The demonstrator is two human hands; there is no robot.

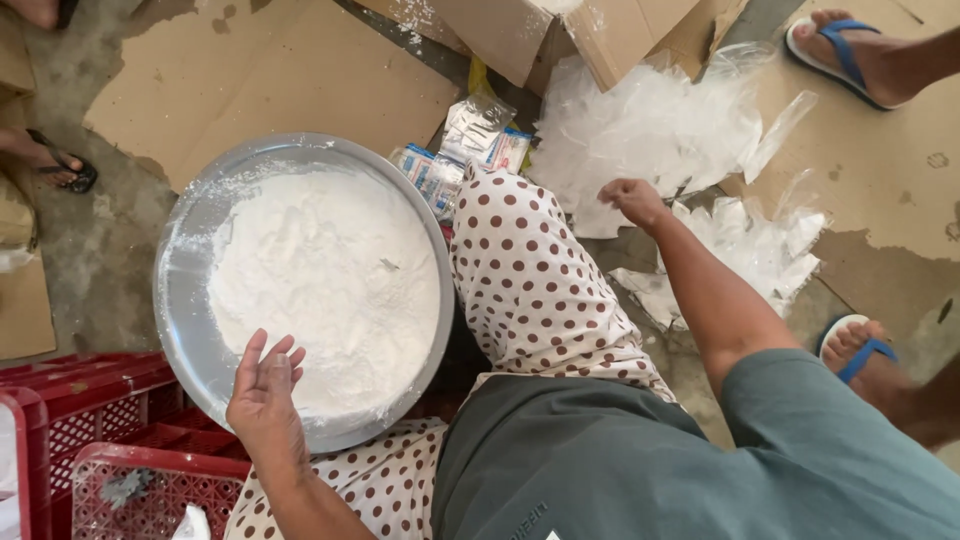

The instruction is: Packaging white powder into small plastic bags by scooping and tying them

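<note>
White powder (325,285) fills the round metal tray (185,300) resting by your knee on the floor. Your left hand (265,385) hovers open, palm up, over the tray's near edge, holding nothing. Your right hand (632,200) is loosely curled, reaching the heap of clear plastic bags (650,130) well apart from the tray; whether it pinches a bag, you cannot tell. Judging by this, you are at the bag-fetching step.
</note>
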